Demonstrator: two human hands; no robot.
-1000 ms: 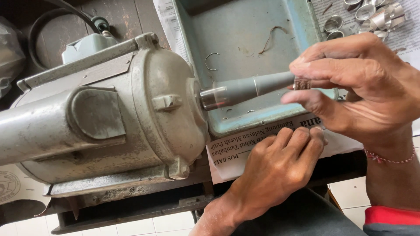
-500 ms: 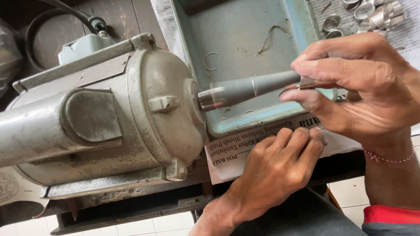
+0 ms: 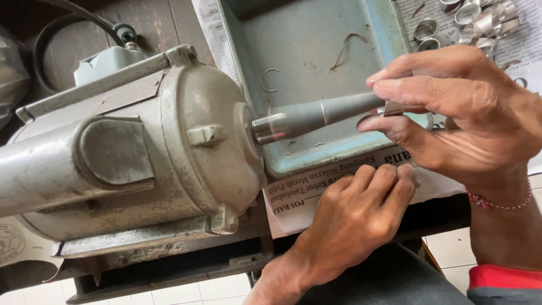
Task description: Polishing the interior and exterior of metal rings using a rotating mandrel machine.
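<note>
At right of frame the right hand (image 3: 451,107) pinches a small ring (image 3: 393,109) on the motor's (image 3: 130,164) spindle (image 3: 316,116), barely shifted from a second ago, while the left hand (image 3: 355,220), fingers curled and empty, rests on newspaper (image 3: 293,197) below the tray (image 3: 316,45).

Soft, even daylight falls from above and to your right, so nothing looks harsh. Your right hand (image 3: 457,107) is brightly lit across the knuckles and casts only a faint shadow into the blue tray (image 3: 316,34). There's a sharp glint on the polished collar of the spindle (image 3: 316,116), and a duller sheen on the grey motor housing (image 3: 186,135). The top left corner sinks into deep shadow. Focus holds crisp at the centre; the housing's near left end goes soft, slightly stretched.
</note>
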